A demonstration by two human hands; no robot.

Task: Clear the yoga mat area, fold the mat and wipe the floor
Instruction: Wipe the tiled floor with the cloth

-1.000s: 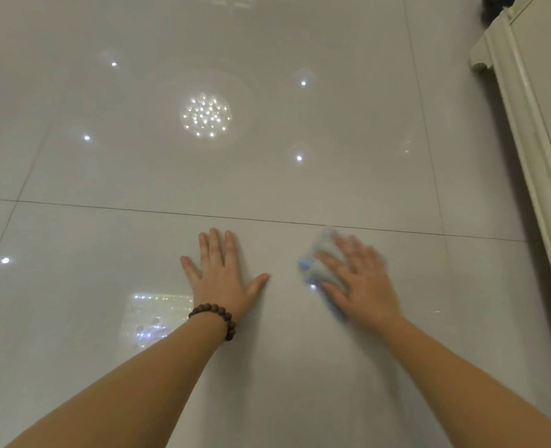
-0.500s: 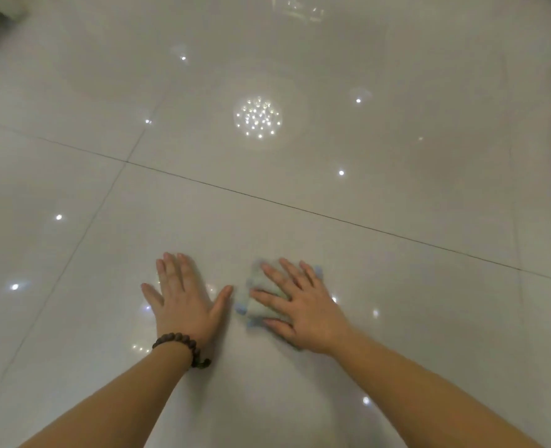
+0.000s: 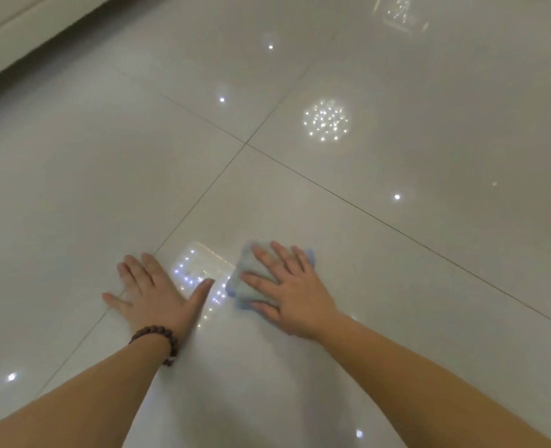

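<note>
A small pale blue-and-grey cloth (image 3: 246, 287) lies flat on the glossy white tiled floor (image 3: 397, 270). My right hand (image 3: 288, 291) presses down on it with fingers spread, covering most of it. My left hand (image 3: 153, 294) rests flat on the bare tile just to the left of the cloth, fingers apart, holding nothing; a dark bead bracelet (image 3: 158, 339) is on that wrist. No yoga mat is in view.
A cream-coloured furniture base or skirting (image 3: 12, 43) runs along the far left corner with a dark shadow below it. Dark grout lines (image 3: 245, 143) cross ahead of my hands. Ceiling lights reflect in the tiles (image 3: 326, 119).
My view has swung to the left: the cream edge formerly on the right is gone and another appears top left. My right hand with the cloth has slid left, closer to my left hand.
</note>
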